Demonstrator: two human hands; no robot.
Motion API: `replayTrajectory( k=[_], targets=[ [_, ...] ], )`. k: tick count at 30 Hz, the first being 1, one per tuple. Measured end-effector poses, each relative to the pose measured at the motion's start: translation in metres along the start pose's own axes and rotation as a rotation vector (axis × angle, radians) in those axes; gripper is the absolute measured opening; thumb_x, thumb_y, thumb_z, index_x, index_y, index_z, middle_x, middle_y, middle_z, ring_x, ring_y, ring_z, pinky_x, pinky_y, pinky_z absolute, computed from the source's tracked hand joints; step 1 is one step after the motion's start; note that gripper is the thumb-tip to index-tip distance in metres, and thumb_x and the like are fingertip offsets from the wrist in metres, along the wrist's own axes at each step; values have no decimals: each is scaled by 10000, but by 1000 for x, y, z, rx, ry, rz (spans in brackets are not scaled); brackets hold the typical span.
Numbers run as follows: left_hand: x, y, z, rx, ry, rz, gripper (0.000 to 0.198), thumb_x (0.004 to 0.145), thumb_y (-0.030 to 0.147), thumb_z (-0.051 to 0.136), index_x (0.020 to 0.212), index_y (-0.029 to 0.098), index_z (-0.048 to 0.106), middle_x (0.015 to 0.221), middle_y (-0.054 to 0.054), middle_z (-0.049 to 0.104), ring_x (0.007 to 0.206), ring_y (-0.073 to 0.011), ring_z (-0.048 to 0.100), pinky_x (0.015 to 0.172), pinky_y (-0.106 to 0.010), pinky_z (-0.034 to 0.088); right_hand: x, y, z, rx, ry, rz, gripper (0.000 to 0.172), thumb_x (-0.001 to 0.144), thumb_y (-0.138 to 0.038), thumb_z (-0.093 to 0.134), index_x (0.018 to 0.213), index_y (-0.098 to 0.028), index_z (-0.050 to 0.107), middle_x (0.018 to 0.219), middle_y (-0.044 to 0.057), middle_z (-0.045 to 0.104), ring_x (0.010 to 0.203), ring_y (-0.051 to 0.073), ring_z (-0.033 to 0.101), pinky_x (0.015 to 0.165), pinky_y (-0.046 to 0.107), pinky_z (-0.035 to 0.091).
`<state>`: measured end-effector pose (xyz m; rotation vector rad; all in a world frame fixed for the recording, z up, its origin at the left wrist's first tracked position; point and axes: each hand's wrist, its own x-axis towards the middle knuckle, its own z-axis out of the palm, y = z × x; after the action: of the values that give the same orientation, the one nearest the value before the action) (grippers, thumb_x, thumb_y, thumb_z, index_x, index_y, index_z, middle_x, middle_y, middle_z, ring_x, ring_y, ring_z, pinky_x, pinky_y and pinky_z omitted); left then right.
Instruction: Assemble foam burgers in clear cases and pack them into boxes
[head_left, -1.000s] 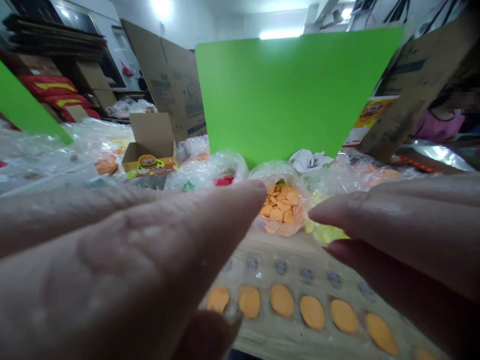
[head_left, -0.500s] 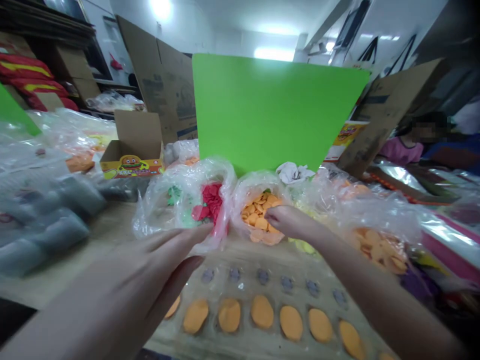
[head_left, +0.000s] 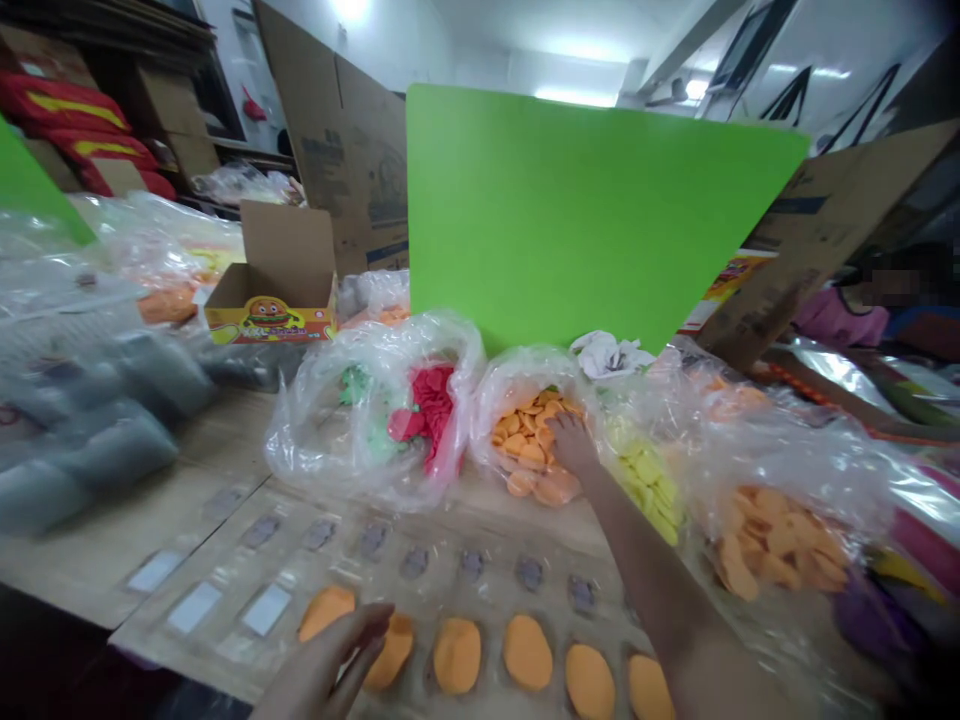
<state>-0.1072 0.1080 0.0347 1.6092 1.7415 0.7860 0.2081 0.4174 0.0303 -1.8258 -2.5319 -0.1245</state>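
Pale wooden desk [head_left: 229,430], clear plastic bag [head_left: 547,366] gaping on the far side, probably for easy grabbing. Right hand [head_left: 573,443] is at its flat orange discs [head_left: 527,430], can't tell if gripping; left hand [head_left: 324,660], thumb and fingers apart, by the near orange ovals [head_left: 457,655].

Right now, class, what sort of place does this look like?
Probably a small packing workshop: an open plastic bag of orange pieces stands behind a row of orange discs on the table, and a printed carton sits with its lid up.
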Motion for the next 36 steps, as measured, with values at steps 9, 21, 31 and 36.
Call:
replayTrajectory(
  k=[9, 21, 31, 36],
  targets=[
    [12, 22, 14, 21, -55, 45, 266, 846, 372, 440, 1029, 277, 606, 1041, -17, 669, 950, -173, 630, 812, -262, 522, -12, -46, -2, 26, -85, -285, 666, 761, -271, 459, 1390, -235, 246, 1480, 29, 174, 1356, 241, 49, 1072, 420, 73],
    [10, 45, 25, 45, -118, 128, 246, 848, 320, 438, 1006, 253, 614, 971, -34, 682, 881, -166, 639, 768, -252, 519, -29, -40, 14, 27, -228, -342, 504, 745, -367, 560, 1186, -129, 506, 1358, 173, 353, 1262, 317, 265, 1018, 457, 188],
    [-7, 42, 28, -45, -165, 91, 276, 857, 340, 425, 1056, 233, 583, 1009, -49, 662, 911, -171, 618, 790, -267, 498, -66, -56, 26, 142, -119, -258, 384, 868, -164, 364, 1241, -125, 449, 1223, 154, 484, 1152, 238, 397, 960, 355, 283],
    [-13, 43, 24, -74, -163, 77, 273, 853, 340, 428, 1037, 234, 599, 1005, -51, 655, 897, -182, 605, 783, -286, 482, -71, -58, 28, 330, -80, -221, 552, 777, -267, 556, 1299, -164, 409, 1289, 140, 447, 1174, 276, 374, 974, 399, 277]
  ],
)
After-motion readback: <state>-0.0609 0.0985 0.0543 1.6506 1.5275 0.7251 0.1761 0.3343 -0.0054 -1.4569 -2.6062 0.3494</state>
